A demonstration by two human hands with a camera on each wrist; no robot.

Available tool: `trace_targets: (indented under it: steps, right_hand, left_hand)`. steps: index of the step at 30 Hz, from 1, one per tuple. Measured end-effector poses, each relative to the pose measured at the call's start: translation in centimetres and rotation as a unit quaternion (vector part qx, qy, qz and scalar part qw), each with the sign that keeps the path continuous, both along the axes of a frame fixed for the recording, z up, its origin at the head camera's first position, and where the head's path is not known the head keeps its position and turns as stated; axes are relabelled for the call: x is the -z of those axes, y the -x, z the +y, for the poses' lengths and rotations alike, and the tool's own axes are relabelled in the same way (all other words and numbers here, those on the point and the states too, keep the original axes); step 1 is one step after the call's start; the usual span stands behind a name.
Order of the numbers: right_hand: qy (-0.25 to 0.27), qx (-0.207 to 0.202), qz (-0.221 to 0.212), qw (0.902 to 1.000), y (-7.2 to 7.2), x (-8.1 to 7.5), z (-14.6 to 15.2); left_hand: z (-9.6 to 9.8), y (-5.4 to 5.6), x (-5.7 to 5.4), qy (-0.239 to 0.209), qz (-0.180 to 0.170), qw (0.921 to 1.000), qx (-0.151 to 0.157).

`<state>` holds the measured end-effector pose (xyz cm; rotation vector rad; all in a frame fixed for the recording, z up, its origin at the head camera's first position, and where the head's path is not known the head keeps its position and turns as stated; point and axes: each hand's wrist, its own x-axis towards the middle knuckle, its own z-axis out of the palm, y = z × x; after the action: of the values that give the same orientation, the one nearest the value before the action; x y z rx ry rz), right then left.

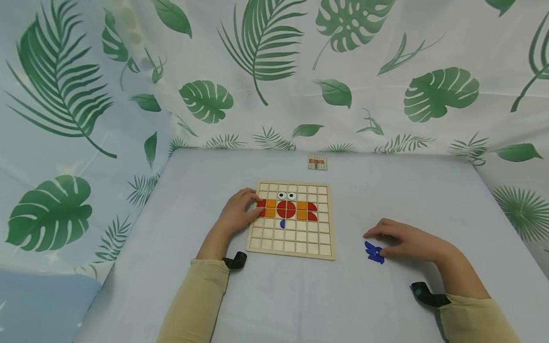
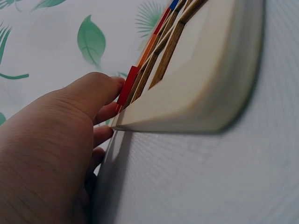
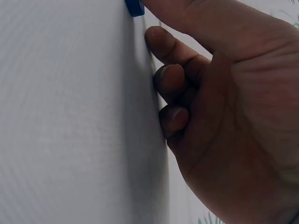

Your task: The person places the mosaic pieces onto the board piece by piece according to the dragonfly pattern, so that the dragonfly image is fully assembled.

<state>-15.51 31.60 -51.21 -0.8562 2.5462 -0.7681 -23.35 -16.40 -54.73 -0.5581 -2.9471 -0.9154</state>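
A square wooden grid board (image 1: 296, 245) lies on the table with flat coloured pieces in its cells. Red quarter-circles form a disc (image 1: 286, 209) in the middle, below two eye pieces (image 1: 287, 195). Orange squares (image 1: 302, 210) and further red pieces (image 1: 312, 211) flank it, with one blue piece (image 1: 282, 223) lower down. At the board's left edge, my left hand (image 1: 237, 210) pinches a red piece (image 2: 127, 86) between thumb and finger; it stands proud of the grid. My right hand (image 1: 409, 240) rests beside a small pile of blue pieces (image 1: 374, 253), thumb touching it, fingers loosely bent.
Behind the board lies a small pattern card (image 1: 318, 162) showing a similar figure. A leaf-printed cloth (image 1: 274, 71) rises at the back and left of the pale table (image 1: 283, 300). Black wrist cameras (image 1: 424, 294) sit below both hands.
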Motion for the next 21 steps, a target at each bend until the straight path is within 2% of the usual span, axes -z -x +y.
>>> trace_targets:
  steps: [8,12,17,21]
  right_hand:
    - [0.000,0.057,0.037,0.9977,0.11,0.61,-0.22]
    - [0.019,0.053,0.034,0.9978,0.16,0.58,-0.01]
    - [0.014,0.042,0.016,0.9989,0.09,0.30,0.10]
    - [0.016,0.045,0.023,0.9986,-0.01,0.30,0.10]
  left_hand:
    - [-0.09,0.12,0.10,0.001,-0.004,1.0000,0.002]
    - [-0.20,0.14,0.16,-0.003,-0.001,1.0000,0.004]
    - [-0.24,0.13,0.16,-0.003,0.002,1.0000,0.006]
    - [-0.13,0.07,-0.01,-0.003,-0.002,1.0000,0.006]
